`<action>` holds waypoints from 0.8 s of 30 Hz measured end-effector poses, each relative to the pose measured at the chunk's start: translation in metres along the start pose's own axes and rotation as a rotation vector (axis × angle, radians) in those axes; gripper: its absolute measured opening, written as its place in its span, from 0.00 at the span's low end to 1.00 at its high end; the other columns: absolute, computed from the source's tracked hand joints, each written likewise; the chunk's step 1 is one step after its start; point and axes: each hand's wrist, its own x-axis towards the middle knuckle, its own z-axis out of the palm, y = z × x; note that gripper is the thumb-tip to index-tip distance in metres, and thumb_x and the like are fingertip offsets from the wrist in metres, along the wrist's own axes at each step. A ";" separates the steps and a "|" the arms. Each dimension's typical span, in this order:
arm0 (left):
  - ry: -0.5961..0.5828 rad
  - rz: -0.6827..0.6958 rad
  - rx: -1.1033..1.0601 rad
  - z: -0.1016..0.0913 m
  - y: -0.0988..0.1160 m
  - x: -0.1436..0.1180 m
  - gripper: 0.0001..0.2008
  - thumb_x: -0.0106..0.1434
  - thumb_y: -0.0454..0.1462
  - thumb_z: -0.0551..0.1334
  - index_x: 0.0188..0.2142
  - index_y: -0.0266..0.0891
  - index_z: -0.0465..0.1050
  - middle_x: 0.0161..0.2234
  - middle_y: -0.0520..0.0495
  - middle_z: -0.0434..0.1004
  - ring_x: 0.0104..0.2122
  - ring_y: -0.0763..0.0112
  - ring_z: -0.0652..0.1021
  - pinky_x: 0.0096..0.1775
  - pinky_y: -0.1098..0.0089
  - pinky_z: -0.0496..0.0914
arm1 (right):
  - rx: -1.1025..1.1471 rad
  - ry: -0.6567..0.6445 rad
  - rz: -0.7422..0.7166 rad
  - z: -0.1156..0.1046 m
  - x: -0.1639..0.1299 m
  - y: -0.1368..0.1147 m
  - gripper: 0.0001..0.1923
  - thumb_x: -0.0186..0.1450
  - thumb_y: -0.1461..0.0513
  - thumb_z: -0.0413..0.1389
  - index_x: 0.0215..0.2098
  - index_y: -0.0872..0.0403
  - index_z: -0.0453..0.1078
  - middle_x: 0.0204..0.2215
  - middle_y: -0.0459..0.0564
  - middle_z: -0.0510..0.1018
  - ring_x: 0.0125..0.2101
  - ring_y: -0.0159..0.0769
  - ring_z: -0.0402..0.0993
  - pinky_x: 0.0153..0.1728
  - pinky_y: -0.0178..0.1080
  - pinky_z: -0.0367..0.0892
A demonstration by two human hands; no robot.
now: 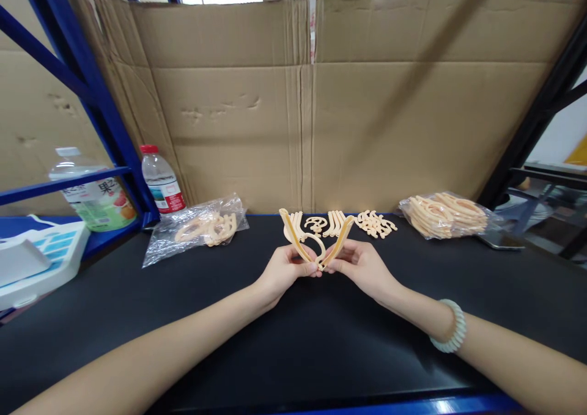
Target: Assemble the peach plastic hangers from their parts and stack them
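The plastic hanger piece (pixel 316 239) was pale peach in colour and had the form of a V: two flat arms went up and apart, and they met at a low joint. A small curved hook part stood between the two arms. The piece was lifted a little above the black worktop (pixel 293 341), in the middle of the view, and it was held from both sides.

The left hand (pixel 284 271) held the left arm of the piece near the joint. Its fingers (pixel 306 267) were pressed together around that arm, with the thumb on top. The right hand (pixel 362 265) did the same on the right arm; its fingers (pixel 334 263) were pinching the plastic just beside the joint. The fingertips of both hands were almost touching each other under the V. Both forearms came in from the lower corners and lay low over the worktop. The right wrist carried a pale bead bracelet (pixel 452 334).

Just behind the fingers lay loose hanger parts (pixel 367 222) of the same colour, in small groups. Farther to the right of the fingers there was a clear bag (pixel 447 215) full of such parts. To the left of the fingers lay another clear bag (pixel 197 228), less full. Beyond it stood a water bottle (pixel 159 179) with a red cap, near a blue rack post (pixel 110 128). Cardboard sheets (pixel 321 109) stood as a wall behind everything.
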 end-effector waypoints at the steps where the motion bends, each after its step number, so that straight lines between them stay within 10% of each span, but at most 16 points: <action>1: 0.018 0.009 0.003 0.001 0.000 0.000 0.12 0.43 0.33 0.71 0.27 0.32 0.71 0.24 0.48 0.77 0.25 0.71 0.77 0.33 0.71 0.70 | 0.005 0.002 -0.008 0.001 -0.001 0.000 0.09 0.53 0.61 0.63 0.32 0.55 0.73 0.29 0.48 0.79 0.31 0.38 0.77 0.36 0.41 0.73; 24: 0.170 -0.053 0.004 0.002 0.010 0.002 0.13 0.50 0.37 0.71 0.32 0.32 0.73 0.28 0.48 0.76 0.27 0.75 0.77 0.32 0.76 0.72 | 0.217 0.184 0.207 -0.016 0.007 -0.006 0.16 0.49 0.59 0.68 0.32 0.55 0.71 0.30 0.45 0.75 0.32 0.31 0.73 0.33 0.33 0.70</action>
